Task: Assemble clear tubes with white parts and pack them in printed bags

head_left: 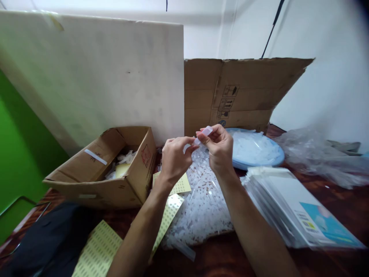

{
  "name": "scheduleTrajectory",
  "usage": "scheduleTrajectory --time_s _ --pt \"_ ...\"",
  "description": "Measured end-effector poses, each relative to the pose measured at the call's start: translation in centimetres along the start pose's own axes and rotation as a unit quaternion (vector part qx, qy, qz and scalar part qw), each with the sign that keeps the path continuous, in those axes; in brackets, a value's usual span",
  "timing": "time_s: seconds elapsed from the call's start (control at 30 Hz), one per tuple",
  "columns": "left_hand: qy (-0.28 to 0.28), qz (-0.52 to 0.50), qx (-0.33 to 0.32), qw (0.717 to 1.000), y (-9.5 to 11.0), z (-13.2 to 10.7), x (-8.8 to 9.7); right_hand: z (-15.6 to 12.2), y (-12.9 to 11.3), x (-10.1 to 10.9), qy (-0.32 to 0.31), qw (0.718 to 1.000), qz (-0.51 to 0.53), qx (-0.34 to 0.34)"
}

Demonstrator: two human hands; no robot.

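Note:
Both hands are raised over the middle of the table, holding a small translucent whitish plastic piece [206,131] between them. My left hand [176,158] pinches its lower left end with thumb and finger. Gripping the upper right end is my right hand [220,148], its thumb and fingertips closed round it. I cannot tell exactly what the piece is. Below the hands lies a clear plastic bag [206,207] full of small whitish pieces. Yellow sticker sheets [167,217] with rows of small dots lie by my left forearm, partly hidden by it.
An open cardboard box [115,192] with scraps inside stands at left. A blue basin [243,164] piled with translucent pieces sits at back right, before a cardboard panel [245,88]. Stacked packets [276,207] and crumpled plastic [323,154] lie right; black cloth [54,238] lies front left.

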State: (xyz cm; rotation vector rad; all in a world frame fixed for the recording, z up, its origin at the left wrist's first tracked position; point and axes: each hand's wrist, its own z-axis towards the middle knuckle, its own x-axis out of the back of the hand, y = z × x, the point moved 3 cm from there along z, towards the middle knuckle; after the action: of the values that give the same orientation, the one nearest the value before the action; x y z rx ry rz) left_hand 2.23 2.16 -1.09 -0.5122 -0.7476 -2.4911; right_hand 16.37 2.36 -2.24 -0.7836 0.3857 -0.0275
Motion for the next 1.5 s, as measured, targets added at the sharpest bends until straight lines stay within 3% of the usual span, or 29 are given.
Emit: scheduleTrajectory --time_s 0.1,0.2,0.27,0.33,0.4,0.53,0.67,0.8,0.97,1.03,1.13,1.3,1.5 --pt "-0.07 -0.051 0.014 0.996 -1.4 0.0 -0.4 0.0 0.3 -0.2 -0.002 0.999 -0.054 0.0" --pt "-0.214 -0.025 0.065 0.974 -3.9 -0.4 -0.4 0.3 0.3 -0.1 -0.013 0.995 -0.102 -0.001" --pt "-0.321 0.099 0.129 0.933 -6.2 -1.3 -0.6 0.5 0.2 0.1 -0.025 0.995 -0.092 -0.004" --pt "-0.405 0.189 0.19 0.874 -8.4 -2.6 -0.9 0.7 0.3 0.3 -0.047 0.996 -0.073 -0.016" --pt "-0.445 0.213 0.223 0.841 -9.9 -3.6 -1.4 0.8 0.6 0.5 -0.071 0.994 -0.077 -0.036" --pt "-0.458 0.207 0.242 0.83 -11.4 -4.5 -2.3 0.8 1.1 0.9 -0.112 0.977 -0.165 -0.07" --pt "-0.45 0.156 0.217 0.852 -11.4 -4.0 -2.1 0.8 1.8 1.2 -0.145 0.956 -0.23 -0.106" --pt "-0.431 0.066 0.162 0.885 -9.8 -2.6 -1.0 0.6 2.9 1.7 -0.213 0.923 -0.278 -0.162" --pt "-0.326 -0.06 0.075 0.94 -6.7 -0.5 1.5 0.4 2.3 1.8 -0.287 0.895 -0.27 -0.21" --pt "-0.291 -0.064 0.055 0.953 -5.6 0.0 2.3 0.4 1.7 1.7 -0.306 0.891 -0.255 -0.217" --pt "-0.227 -0.015 0.026 0.973 -4.1 0.4 3.0 0.4 1.0 1.2 -0.293 0.91 -0.196 -0.221" --pt "-0.012 0.099 -0.06 0.993 -1.9 0.8 3.3 0.5 0.7 0.7 -0.207 0.952 -0.11 -0.196" --pt "0.006 -0.083 -0.071 0.994 -1.0 0.6 1.7 0.7 0.1 0.5 -0.174 0.972 -0.073 -0.14"
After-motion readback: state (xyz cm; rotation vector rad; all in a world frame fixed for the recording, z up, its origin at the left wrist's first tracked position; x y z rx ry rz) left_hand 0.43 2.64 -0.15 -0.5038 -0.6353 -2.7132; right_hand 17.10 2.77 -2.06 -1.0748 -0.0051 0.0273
